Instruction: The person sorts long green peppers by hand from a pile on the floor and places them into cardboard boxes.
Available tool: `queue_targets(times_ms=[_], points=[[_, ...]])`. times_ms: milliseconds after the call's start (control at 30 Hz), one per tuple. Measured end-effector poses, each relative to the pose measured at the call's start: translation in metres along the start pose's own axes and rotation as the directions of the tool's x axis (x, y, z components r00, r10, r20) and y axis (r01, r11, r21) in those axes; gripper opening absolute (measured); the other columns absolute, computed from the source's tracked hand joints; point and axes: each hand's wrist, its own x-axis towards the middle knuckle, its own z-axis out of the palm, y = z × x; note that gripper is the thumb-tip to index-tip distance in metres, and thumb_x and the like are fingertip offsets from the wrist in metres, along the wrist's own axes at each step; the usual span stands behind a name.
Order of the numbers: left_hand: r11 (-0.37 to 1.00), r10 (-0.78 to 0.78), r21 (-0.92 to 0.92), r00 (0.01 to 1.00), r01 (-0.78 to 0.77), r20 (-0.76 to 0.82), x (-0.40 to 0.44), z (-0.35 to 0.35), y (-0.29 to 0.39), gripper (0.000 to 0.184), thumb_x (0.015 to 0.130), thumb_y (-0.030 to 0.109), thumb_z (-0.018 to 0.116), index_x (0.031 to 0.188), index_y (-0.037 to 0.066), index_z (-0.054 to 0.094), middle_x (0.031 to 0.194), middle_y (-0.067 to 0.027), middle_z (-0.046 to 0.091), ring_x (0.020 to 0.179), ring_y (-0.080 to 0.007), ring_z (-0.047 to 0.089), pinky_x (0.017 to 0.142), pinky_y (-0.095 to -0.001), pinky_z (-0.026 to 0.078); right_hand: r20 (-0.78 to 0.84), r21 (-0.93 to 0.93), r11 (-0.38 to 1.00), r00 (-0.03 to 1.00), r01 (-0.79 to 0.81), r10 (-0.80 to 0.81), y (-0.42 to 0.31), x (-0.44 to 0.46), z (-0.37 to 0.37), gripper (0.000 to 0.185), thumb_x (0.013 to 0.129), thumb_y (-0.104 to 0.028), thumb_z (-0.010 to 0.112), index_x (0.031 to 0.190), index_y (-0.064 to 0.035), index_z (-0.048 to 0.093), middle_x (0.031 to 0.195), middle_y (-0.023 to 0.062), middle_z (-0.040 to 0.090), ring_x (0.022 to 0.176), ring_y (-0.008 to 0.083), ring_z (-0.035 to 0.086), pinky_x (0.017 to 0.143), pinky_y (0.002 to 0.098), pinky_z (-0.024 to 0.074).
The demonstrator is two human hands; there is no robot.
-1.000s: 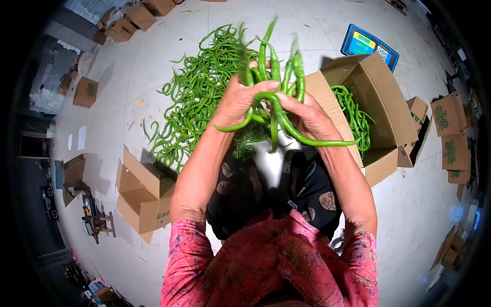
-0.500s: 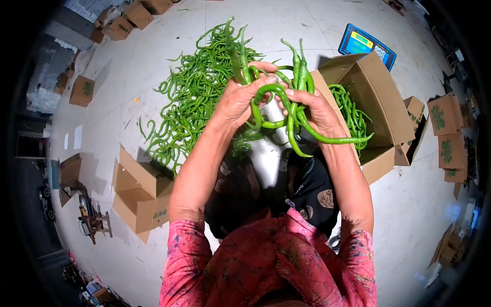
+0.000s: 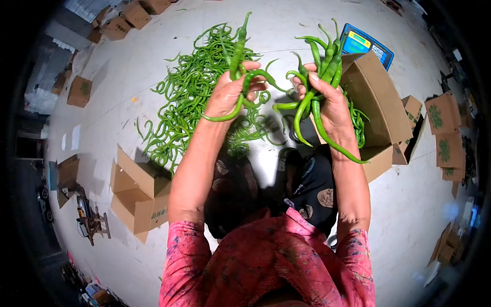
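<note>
Long green peppers [image 3: 238, 53] stick up and curl out of my left hand [image 3: 225, 96], whose fingers are wrapped round them. My right hand [image 3: 335, 105] grips a bigger bunch of green peppers [image 3: 330, 64], their stems up and curved tips hanging below. The two hands are apart. Behind and left of my left hand, a large heap of green peppers [image 3: 189, 92] spreads over the floor. Just beyond my right hand stands an open cardboard box [image 3: 376, 94] with green peppers [image 3: 356, 123] inside, partly hidden by that hand.
An open cardboard box [image 3: 138, 197] sits at the left, with a small wooden stool [image 3: 92, 220] beyond it. A blue scale display [image 3: 365, 45] stands behind the pepper box. More cartons [image 3: 444, 133] line the right side, and others [image 3: 135, 14] lie at the upper left.
My hands have moved apart, my right hand rightward towards the box with a fuller bunch. My left hand has shifted slightly left, keeping fewer peppers.
</note>
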Motion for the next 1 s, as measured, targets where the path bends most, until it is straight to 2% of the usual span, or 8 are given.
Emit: queue_targets(times_ms=[400,500,567,633,733,833,933,1000], points=[[0.999,-0.046,0.006,0.999,0.046,0.003,0.003,0.012,-0.006,0.039,0.093,0.013,0.064,0.127,0.000,0.050,0.095,-0.0074,0.062,0.071,-0.0114,0.057,0.052,-0.0186,0.043,-0.121,-0.761,0.636,0.935,0.128,-0.333,-0.106,-0.023,-0.060,0.038,0.089,-0.021,0.067,0.123,-0.0051,0.061,0.102,0.0055,0.067,0.086,0.0123,0.059,0.081,0.0282,0.0496],[0.999,-0.048,-0.020,0.997,0.049,0.066,0.006,0.020,-0.009,0.042,0.092,0.014,0.066,0.128,-0.001,0.049,0.095,-0.0079,0.061,0.071,-0.0114,0.057,0.052,-0.0186,0.043,-0.160,-0.931,0.361,0.951,-0.057,-0.263,-0.097,-0.021,-0.123,0.045,0.089,-0.025,0.068,0.129,-0.0076,0.057,0.107,0.0071,0.067,0.103,0.0195,0.060,0.090,0.0331,0.0472],[0.993,-0.058,-0.094,0.993,0.068,0.101,0.005,0.026,-0.008,0.045,0.091,0.010,0.064,0.131,0.000,0.046,0.097,-0.0090,0.061,0.076,-0.0122,0.056,0.056,-0.0204,0.044,-0.029,-0.794,-0.585,0.971,-0.166,-0.236,-0.082,-0.035,-0.147,0.054,0.086,-0.028,0.070,0.133,-0.0095,0.053,0.123,0.0195,0.062,0.115,0.0337,0.058,0.098,0.0414,0.0444],[0.992,-0.057,-0.101,0.989,0.071,0.138,0.006,0.028,-0.011,0.047,0.090,0.003,0.059,0.134,0.001,0.043,0.103,-0.0098,0.061,0.080,-0.0130,0.055,0.062,-0.0237,0.046,-0.034,-0.709,-0.692,0.987,-0.137,-0.160,-0.074,-0.044,-0.146,0.054,0.085,-0.030,0.069,0.131,-0.0079,0.054,0.123,0.0198,0.062,0.109,0.0345,0.061,0.096,0.0442,0.0467],[0.995,-0.072,-0.047,0.969,0.085,0.237,0.008,0.028,-0.016,0.048,0.089,0.001,0.055,0.135,0.004,0.043,0.108,-0.0092,0.061,0.091,-0.0134,0.057,0.069,-0.0265,0.046,-0.141,-0.984,-0.099,0.989,-0.145,-0.043,-0.075,-0.040,-0.113,0.048,0.085,-0.029,0.069,0.124,-0.0033,0.059,0.115,0.0195,0.066,0.104,0.0328,0.064,0.093,0.0416,0.0488],[0.993,-0.101,-0.038,0.966,0.113,0.236,0.008,0.035,-0.018,0.046,0.090,0.003,0.055,0.134,0.005,0.044,0.107,-0.0097,0.062,0.090,-0.0139,0.059,0.072,-0.0284,0.046,0.020,-0.980,0.194,0.996,0.038,-0.091,-0.065,-0.036,-0.055,0.031,0.091,-0.019,0.063,0.111,0.0041,0.063,0.102,0.0126,0.069,0.092,0.0190,0.065,0.084,0.0321,0.0505],[0.995,-0.087,-0.041,0.982,0.095,0.168,0.006,0.041,-0.019,0.045,0.089,0.006,0.060,0.132,0.002,0.047,0.099,-0.0031,0.057,0.084,-0.0110,0.056,0.071,-0.0251,0.047,0.031,-0.951,0.297,0.983,0.085,-0.183,-0.052,-0.040,-0.008,0.025,0.093,-0.020,0.062,0.100,0.0044,0.066,0.081,0.0041,0.065,0.074,0.0097,0.059,0.071,0.0274,0.0503],[0.999,-0.043,0.026,0.996,0.041,0.079,0.007,0.040,-0.023,0.041,0.090,0.007,0.060,0.129,0.001,0.049,0.102,-0.0057,0.059,0.086,-0.0123,0.058,0.074,-0.0255,0.048,-0.008,-0.939,0.343,0.994,0.030,-0.108,-0.038,-0.039,0.007,0.028,0.089,-0.024,0.065,0.095,0.0036,0.068,0.075,0.0153,0.067,0.068,0.0196,0.064,0.068,0.0349,0.0507]])
